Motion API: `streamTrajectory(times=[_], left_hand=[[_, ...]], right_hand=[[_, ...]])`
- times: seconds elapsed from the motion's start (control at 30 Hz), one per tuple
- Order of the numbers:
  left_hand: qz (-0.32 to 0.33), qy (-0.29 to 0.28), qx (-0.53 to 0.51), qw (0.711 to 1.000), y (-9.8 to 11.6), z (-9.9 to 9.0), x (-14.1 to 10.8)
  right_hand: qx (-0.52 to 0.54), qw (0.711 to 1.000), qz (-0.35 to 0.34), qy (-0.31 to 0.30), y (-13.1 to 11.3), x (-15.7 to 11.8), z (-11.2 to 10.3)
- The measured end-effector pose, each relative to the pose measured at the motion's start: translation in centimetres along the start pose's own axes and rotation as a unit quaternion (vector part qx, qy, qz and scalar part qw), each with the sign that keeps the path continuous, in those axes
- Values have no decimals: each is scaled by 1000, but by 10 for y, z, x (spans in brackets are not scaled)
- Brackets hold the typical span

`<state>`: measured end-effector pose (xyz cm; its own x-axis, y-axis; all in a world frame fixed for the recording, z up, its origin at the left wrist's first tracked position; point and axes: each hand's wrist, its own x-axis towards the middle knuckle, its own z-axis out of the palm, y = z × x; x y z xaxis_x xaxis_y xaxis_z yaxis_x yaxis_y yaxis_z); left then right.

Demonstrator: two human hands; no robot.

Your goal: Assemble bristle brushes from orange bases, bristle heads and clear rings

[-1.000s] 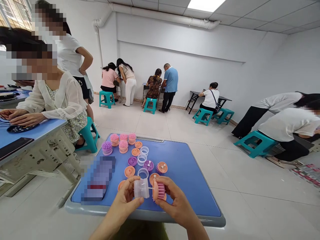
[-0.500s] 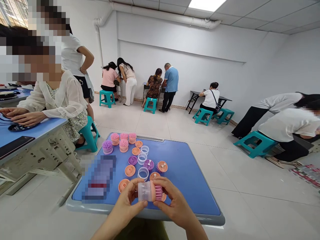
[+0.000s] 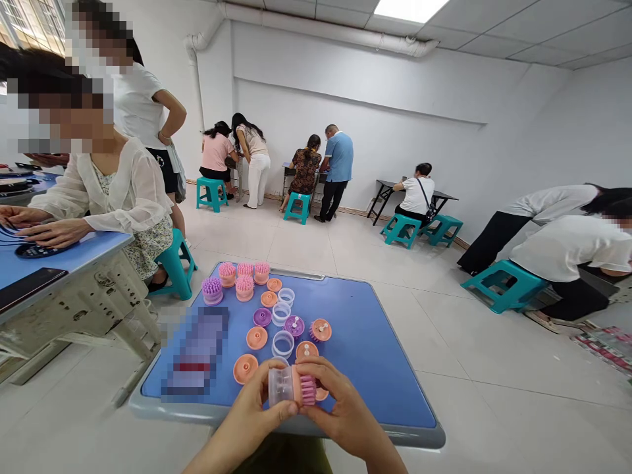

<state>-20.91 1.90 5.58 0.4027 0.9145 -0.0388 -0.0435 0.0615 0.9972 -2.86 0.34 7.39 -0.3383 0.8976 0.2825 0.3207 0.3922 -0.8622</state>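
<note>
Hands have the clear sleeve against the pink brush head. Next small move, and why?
Probably press the two firmly together to seat them: the left hand grips the clear plastic sleeve, the right hand holds the pink bristled brush head, and the parts already meet end to end.

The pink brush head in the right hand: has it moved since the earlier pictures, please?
Yes: the pink brush head moved left, nearer the orange disc on the blue table.
</note>
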Motion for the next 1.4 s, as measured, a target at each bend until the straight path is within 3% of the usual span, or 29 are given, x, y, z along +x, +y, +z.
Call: streamTrajectory(times=[0.13,0.27,0.47,0.57,0.67,0.77,0.9,1.1,1.3,1.4], left_hand=[[31,-10,-6,999,-3,0,-3],[50,-2,52,997,-3,-1,-4],[104,-9,94,990,-3,-2,-3],[90,31,71,993,-8,-3,-2],[90,56,46,993,-13,-4,-3],[139,45,89,985,-13,-3,-6],[221,29,171,960,-7,-3,-9],[161,43,127,978,-9,-7,-8],[222,12,166,961,-7,-7,-8],[193,21,143,971,-5,-8,-6]], right_hand=[[19,997,73,-18,5,-2,1],[41,996,77,-24,9,0,3],[192,972,130,-41,10,1,10],[246,962,111,-37,11,-2,10],[199,976,88,-28,8,-2,7],[166,981,92,-30,3,3,6],[218,966,134,-36,2,6,8],[231,965,117,-49,4,0,7],[224,958,168,-55,4,2,10],[252,955,148,-60,4,1,7]])
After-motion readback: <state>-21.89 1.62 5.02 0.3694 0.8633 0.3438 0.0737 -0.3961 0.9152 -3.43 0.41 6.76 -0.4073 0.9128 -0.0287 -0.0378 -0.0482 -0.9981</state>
